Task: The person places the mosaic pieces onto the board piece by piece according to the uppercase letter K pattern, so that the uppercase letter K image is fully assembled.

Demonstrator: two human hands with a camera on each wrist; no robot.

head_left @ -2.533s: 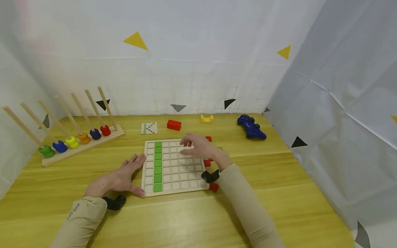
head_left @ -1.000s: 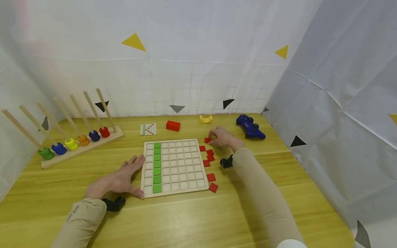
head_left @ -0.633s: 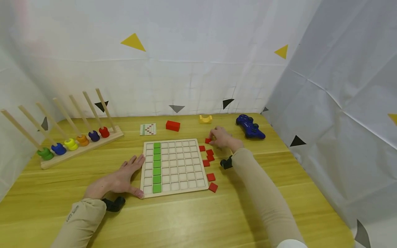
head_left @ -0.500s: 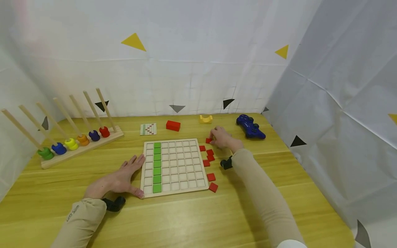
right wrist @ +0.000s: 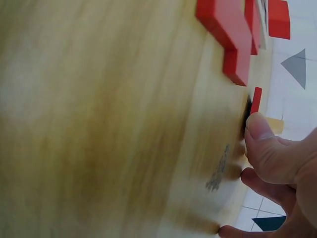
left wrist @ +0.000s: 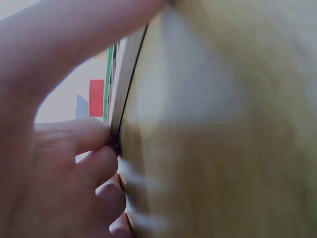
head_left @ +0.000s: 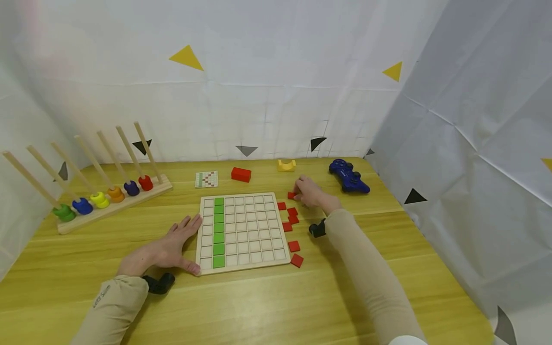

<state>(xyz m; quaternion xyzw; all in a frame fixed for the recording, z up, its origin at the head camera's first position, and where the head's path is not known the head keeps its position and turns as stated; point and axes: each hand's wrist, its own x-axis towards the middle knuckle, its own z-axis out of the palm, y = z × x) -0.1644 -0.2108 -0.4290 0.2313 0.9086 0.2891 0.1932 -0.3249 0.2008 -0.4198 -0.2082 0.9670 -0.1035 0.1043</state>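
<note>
Thumb and fingers spread, my left hand (head_left: 172, 244) rests along the left edge of a wooden grid board (head_left: 243, 271). One column of the board is filled with green tiles (head_left: 219, 237). Beyond its far right corner my right hand (head_left: 312, 194) pinches a small red tile (right wrist: 256, 100) by its edge. A dark shadow shows under that tile in the right wrist view, and the fingers hide part of it. Several more red tiles (head_left: 294, 246) lie along the board's right side, some overlapping.
A wooden bead rack (head_left: 116, 205) with upright rods stands at the left. Toward the back are a patterned card (head_left: 207, 179), a red block (head_left: 241, 174) and a yellow arch block (head_left: 286, 166). A blue game controller (head_left: 348, 176) lies at the back right.
My right hand has moved from above the board to the red tiles on the right. Lately it has shifted slightly right with the pinched tile. The left hand has stayed put.
</note>
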